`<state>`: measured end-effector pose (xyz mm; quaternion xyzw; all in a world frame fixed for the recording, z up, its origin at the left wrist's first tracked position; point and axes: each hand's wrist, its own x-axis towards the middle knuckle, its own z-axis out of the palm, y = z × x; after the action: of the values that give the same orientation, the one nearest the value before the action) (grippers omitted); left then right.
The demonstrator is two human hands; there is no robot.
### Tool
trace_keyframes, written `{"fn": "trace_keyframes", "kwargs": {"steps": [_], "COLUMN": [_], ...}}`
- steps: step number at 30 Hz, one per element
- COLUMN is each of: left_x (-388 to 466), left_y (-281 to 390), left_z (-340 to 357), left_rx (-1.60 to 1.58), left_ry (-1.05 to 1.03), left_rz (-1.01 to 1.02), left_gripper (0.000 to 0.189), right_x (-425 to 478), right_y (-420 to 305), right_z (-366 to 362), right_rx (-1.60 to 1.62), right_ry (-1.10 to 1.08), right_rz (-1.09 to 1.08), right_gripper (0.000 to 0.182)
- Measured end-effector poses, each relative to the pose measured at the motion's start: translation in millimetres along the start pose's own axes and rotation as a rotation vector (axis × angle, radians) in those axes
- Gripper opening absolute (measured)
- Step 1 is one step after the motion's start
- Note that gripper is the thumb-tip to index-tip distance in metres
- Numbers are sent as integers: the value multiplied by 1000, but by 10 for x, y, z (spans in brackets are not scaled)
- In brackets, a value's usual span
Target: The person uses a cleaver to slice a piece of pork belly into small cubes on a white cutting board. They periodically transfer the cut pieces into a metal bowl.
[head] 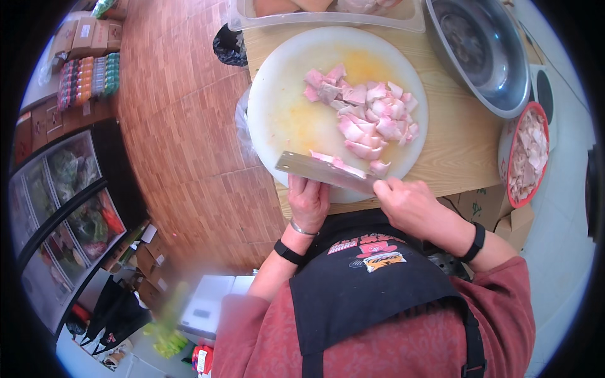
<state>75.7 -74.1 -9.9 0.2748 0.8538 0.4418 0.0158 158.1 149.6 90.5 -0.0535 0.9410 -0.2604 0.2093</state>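
My right hand [411, 205] grips the handle of a broad metal cleaver [326, 174], whose blade points left over the near edge of a round white cutting board [281, 85]. Just behind the blade is my left hand [308, 203], its fingertips partly hidden by the steel, so whether they hold anything is unclear. A narrow pink-and-white strip of meat [347, 166] lies along the far side of the blade. One small cut piece [379, 167] sits by the strip's right end. Farther up the board, chunks of pale pink meat [361, 134] form a loose heap.
Beyond the board stands a clear plastic tub [331, 20] with large meat pieces. A metal basin [503, 94] is at the upper right, above a red-rimmed bowl [511, 191] full of pale pieces. The wooden table [461, 163] ends close to my apron. A black bag [229, 45] hangs left.
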Motion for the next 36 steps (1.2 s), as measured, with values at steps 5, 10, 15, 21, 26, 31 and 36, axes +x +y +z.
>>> {"fn": "trace_keyframes", "kwargs": {"steps": [5,10,15,21,26,31,36], "left_x": [27,17,27,-30,-20,41,36], "left_y": [21,40,49,-12,-29,28,9], "left_z": [15,-3,3,22,12,-5,-3], "left_rx": [-42,14,28,60,16,-18,-22], "left_ry": [-17,46,38,10,9,5,10], "left_rz": [-24,34,41,25,29,-17,13], "left_gripper": [29,27,27,34,35,30,24], "right_x": [648,753,138,-170,-110,347,666], "right_y": [-118,143,139,16,18,-20,67], "right_z": [262,352,-26,-145,-128,139,293], "right_rx": [35,229,143,-35,-49,25,166], "right_ry": [184,377,207,14,-34,67,147], "right_rz": [-63,47,-35,-35,-17,-56,5], "right_gripper": [24,38,31,21,19,22,26]}}
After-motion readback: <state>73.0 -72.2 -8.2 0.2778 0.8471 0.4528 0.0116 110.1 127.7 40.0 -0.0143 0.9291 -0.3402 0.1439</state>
